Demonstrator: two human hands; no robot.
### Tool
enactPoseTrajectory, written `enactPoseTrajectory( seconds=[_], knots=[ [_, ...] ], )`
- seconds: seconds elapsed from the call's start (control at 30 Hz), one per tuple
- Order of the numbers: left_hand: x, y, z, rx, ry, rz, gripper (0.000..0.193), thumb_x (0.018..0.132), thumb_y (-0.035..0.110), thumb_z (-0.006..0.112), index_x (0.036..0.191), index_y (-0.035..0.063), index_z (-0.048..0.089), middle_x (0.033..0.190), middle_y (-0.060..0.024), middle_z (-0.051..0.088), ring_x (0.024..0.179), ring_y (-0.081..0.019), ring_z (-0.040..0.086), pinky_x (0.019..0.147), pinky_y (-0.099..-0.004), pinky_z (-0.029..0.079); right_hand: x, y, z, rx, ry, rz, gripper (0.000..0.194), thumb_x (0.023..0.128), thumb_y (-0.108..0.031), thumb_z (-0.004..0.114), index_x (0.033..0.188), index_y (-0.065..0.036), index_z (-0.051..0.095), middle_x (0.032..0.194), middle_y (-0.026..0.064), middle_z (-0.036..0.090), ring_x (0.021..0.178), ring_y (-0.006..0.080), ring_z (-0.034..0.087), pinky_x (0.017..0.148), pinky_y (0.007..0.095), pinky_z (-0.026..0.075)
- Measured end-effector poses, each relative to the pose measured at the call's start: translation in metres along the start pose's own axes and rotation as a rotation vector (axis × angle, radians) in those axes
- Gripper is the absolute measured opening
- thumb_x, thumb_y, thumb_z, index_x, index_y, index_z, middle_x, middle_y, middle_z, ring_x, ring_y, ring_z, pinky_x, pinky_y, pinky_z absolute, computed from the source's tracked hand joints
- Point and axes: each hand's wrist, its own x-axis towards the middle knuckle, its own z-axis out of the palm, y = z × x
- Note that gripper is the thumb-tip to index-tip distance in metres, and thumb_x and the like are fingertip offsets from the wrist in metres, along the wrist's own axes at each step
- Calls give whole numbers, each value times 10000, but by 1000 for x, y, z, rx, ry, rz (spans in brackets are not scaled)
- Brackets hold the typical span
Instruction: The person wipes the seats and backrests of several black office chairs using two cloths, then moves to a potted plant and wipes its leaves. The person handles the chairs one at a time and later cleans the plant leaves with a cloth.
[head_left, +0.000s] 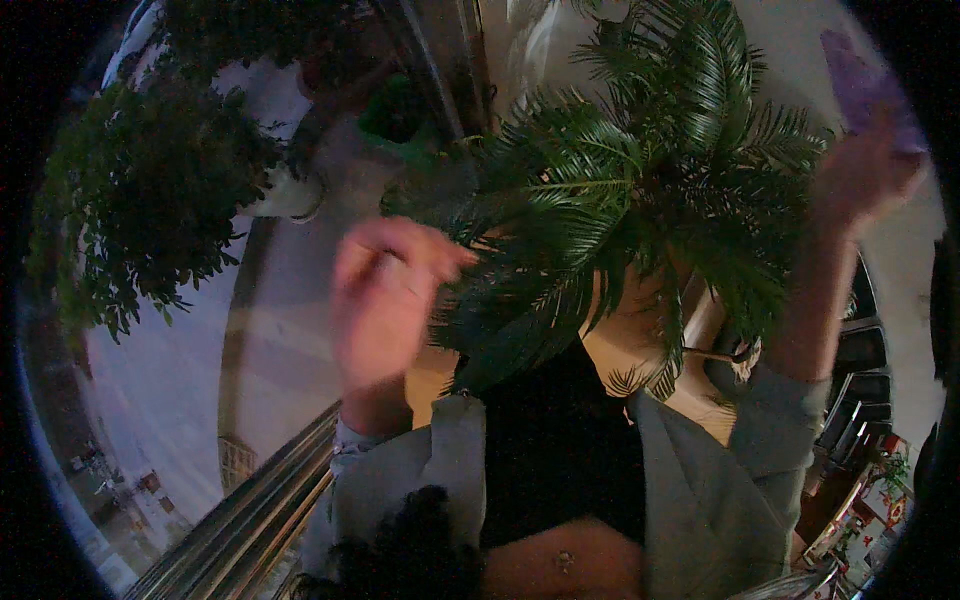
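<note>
My right hand (866, 176) is raised at the upper right, blurred, with its fingers closed on a purple cloth (862, 82) that sticks up above it. Left of the picture's middle, my left hand (390, 285) is lifted with its fingers curled; it is blurred, and no object shows in it. Between the two hands spreads a palm-like plant (600, 195) with long, feathery green fronds. The frond tips at its left side lie close to my left fingers, and whether they touch cannot be told.
A leafy bush (150, 180) stands at the left by a pale pot (289, 196). Behind is a green container (394, 116). Striped slats or railings (247, 510) run along the lower left. Dark chairs (862, 360) and a cluttered table (862, 517) stand at the right.
</note>
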Motion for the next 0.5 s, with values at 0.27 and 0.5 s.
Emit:
enactPoseTrajectory(
  seconds=[0.27,0.5],
  knots=[
    [-35,6,-64,444,350,46,247,1009,111,540,1230,16,595,1117,-81,600,1073,-184,581,1012,-402,475,-151,-100,-1,744,-1350,-240,375,858,-66,605,1231,-94,623,1240,132,629,1062,325,630,976,420,499],
    [-104,-61,-35,896,141,-186,345,1009,141,564,1336,33,562,1263,-111,633,1170,-188,589,1012,-309,443,-39,-32,-112,941,-43,314,263,897,-83,576,1141,-26,655,1111,95,693,909,216,672,818,367,544]
  ],
)
